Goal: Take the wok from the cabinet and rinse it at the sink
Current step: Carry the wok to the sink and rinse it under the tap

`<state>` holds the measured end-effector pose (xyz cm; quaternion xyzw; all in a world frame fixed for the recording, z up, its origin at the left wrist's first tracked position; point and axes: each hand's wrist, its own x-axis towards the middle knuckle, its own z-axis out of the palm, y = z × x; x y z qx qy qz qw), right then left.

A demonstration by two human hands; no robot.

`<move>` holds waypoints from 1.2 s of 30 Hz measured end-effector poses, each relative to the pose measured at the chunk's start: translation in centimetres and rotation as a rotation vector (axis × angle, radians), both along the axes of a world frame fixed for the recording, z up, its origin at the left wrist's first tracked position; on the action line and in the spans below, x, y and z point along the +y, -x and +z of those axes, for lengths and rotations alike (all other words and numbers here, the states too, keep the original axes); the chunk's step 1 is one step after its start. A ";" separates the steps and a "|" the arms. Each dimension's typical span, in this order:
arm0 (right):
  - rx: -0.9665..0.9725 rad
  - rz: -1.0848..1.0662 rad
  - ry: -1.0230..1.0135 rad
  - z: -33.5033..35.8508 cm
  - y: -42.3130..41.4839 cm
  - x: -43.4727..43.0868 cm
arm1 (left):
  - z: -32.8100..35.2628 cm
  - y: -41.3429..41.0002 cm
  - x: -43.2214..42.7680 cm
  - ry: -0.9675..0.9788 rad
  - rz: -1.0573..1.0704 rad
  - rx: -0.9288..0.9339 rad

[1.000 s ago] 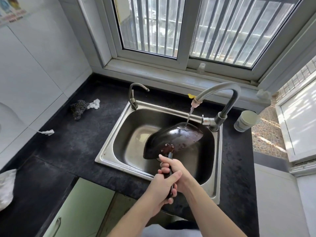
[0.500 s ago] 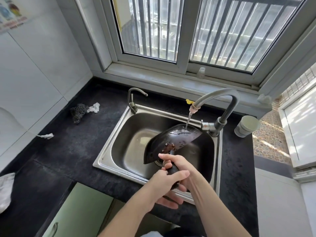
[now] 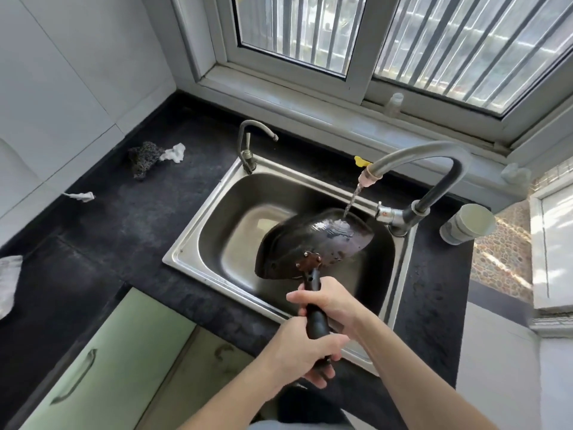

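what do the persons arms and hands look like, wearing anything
Both forearms are bare to the bottom edge of the picture: no sleeves show. No gloves, watch, rings or bracelets can be seen on the left hand or the right hand. Fingernails look short and unpainted.

the wok (image 3: 313, 240) hides the sink (image 3: 198, 240) drain; left hand (image 3: 305, 352) covers the handle end.

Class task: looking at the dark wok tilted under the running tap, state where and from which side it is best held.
Grip the dark round metal wok by its long black handle, coming from the near side of the steel sink. The handle points toward the person, clear of the water stream; both hands, left and right, fit along it.
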<state>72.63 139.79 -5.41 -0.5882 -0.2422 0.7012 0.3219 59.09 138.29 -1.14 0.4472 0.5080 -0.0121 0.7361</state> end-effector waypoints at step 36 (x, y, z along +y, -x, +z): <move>0.162 -0.059 0.053 -0.5 -0.1 2.7 | 1.4 0.5 3.4 -0.044 -0.020 0.006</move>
